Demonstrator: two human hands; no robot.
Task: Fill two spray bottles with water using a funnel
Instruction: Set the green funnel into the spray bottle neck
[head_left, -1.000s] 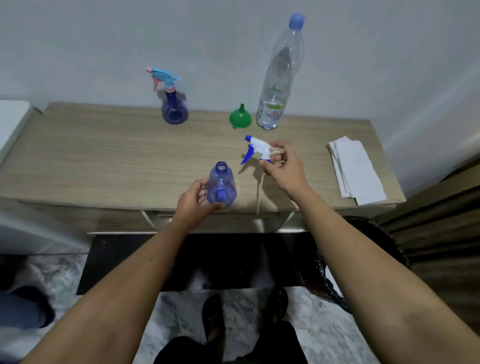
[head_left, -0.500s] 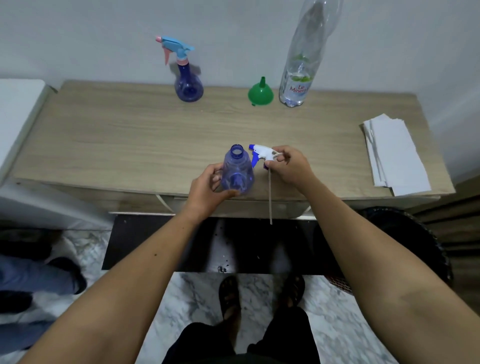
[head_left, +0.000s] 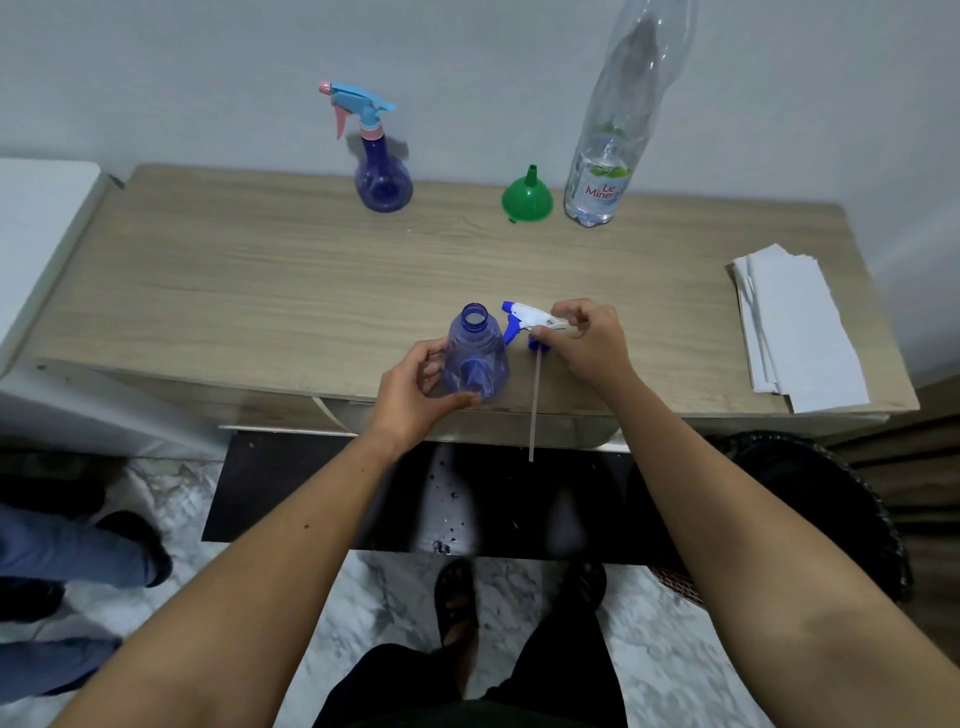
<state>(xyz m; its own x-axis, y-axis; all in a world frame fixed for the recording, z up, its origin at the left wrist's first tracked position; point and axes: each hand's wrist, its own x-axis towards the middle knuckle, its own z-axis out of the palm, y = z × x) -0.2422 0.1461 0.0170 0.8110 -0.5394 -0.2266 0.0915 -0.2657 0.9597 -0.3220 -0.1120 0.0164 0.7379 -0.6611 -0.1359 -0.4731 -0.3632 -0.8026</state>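
Observation:
My left hand (head_left: 415, 384) grips an uncapped clear blue spray bottle (head_left: 477, 353) standing near the front edge of the wooden table (head_left: 260, 291). Just to its right, my right hand (head_left: 592, 338) holds the removed white-and-blue spray head (head_left: 527, 321), whose dip tube (head_left: 534, 410) hangs down past the table edge. A second blue spray bottle (head_left: 382, 171) with a light blue and pink head stands at the back. The green funnel (head_left: 526, 196) rests mouth-down at the back beside a tall clear water bottle (head_left: 613, 145).
A stack of white paper (head_left: 800, 327) lies at the table's right end. A white cabinet (head_left: 36, 218) stands to the left. A dark woven basket (head_left: 810, 499) sits on the floor at right. Another person's legs (head_left: 62, 561) are at lower left.
The camera has tipped down and moved closer. My right hand has brought the spray head down beside the bottle's neck. My left hand keeps its grip on the bottle.

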